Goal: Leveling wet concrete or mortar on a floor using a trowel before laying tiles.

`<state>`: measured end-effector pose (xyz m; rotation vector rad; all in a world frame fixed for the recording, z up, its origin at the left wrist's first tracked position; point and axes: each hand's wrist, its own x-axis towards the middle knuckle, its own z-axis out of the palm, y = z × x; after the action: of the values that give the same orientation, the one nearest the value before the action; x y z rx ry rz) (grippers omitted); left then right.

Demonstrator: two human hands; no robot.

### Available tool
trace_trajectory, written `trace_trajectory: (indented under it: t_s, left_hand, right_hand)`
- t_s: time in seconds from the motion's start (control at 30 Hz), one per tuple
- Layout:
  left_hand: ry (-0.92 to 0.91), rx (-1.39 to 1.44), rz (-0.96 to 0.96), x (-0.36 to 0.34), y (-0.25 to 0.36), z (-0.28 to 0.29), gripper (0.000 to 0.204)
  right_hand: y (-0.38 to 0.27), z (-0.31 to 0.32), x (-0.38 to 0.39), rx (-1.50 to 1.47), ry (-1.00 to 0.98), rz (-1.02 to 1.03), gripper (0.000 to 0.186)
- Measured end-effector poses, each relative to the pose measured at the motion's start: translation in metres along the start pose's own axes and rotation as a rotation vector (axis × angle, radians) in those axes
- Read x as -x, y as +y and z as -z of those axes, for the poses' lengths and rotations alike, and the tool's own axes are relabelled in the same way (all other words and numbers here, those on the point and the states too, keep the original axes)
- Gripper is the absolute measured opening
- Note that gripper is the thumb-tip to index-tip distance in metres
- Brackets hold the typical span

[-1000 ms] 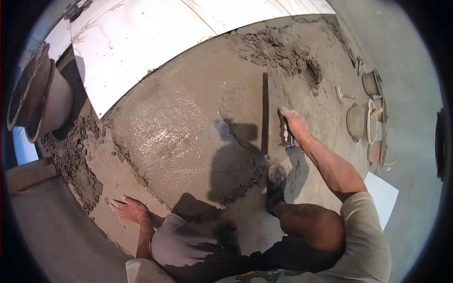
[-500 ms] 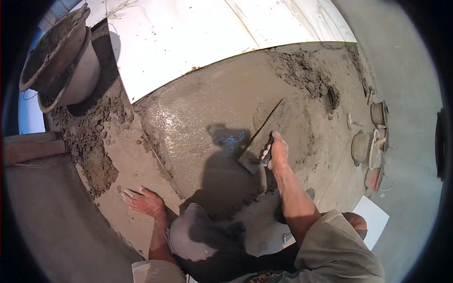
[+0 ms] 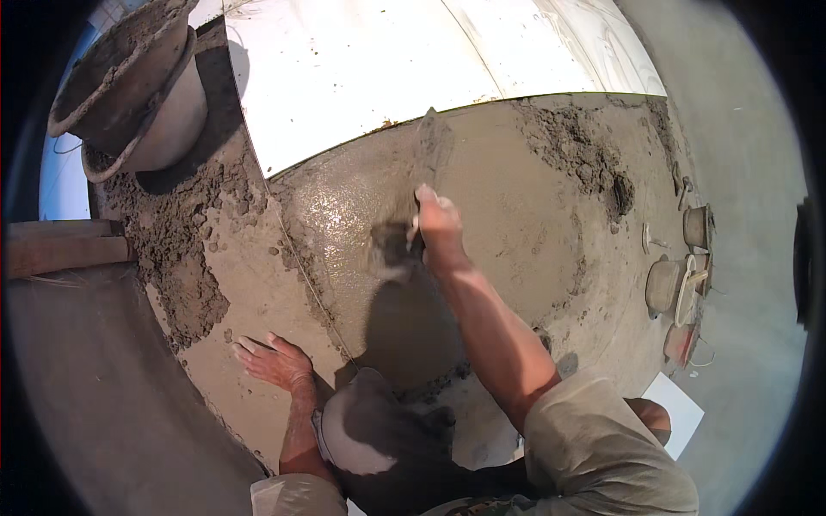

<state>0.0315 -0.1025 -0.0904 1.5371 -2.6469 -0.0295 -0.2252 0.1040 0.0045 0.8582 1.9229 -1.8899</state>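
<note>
My right hand [image 3: 441,230] is wrapped around the handle of a plastering trowel [image 3: 434,146]. The trowel's blade is blurred and lies over a bed of wet grey mortar [image 3: 499,198], its far tip close to the edge of the white tiles [image 3: 361,64]. The hand covers most of the handle. My left hand [image 3: 277,363] rests on the dusty floor with its fingers stretched out, holding nothing. Between that hand and the wet mortar runs a thin string [image 3: 303,268].
Stacked mortar-caked buckets [image 3: 163,129] stand at the far left beside crumbly dry mortar [image 3: 176,258]. A wooden beam [image 3: 69,251] lies at the left edge. Rough mortar [image 3: 585,159] lies far right. Small containers [image 3: 664,285] and a loose white tile [image 3: 680,408] are at the right.
My right hand has swept the trowel leftward and farther away across the mortar, turning the blade. My left hand stays on the floor. The whole view has shifted slightly.
</note>
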Motion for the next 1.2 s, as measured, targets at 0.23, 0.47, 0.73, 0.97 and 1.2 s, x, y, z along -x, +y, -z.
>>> trace_trajectory:
  t_s: [0.23,0.47,0.73,0.97,1.2]
  left_hand:
    - [0.018,-0.001,-0.004,-0.001,-0.007,-0.003,0.061]
    - [-0.01,0.044,-0.003,0.001,0.0,-0.003,0.063]
    - [-0.011,-0.016,0.041,-0.002,-0.005,0.001,0.062]
    - [-0.062,-0.007,0.043,-0.003,0.001,0.007,0.063]
    - [-0.092,0.017,0.078,-0.002,-0.001,0.002,0.065]
  right_hand:
    - [-0.032,0.082,0.018,0.239,0.132,-0.022,0.035]
    - [-0.026,0.119,-0.049,0.754,0.016,0.293,0.035]
    - [0.023,0.005,0.007,0.728,-0.261,0.525,0.043]
    - [0.019,-0.05,0.042,0.947,-0.257,0.219,0.052]
    - [-0.001,-0.011,0.045,0.868,-0.348,0.364,0.053]
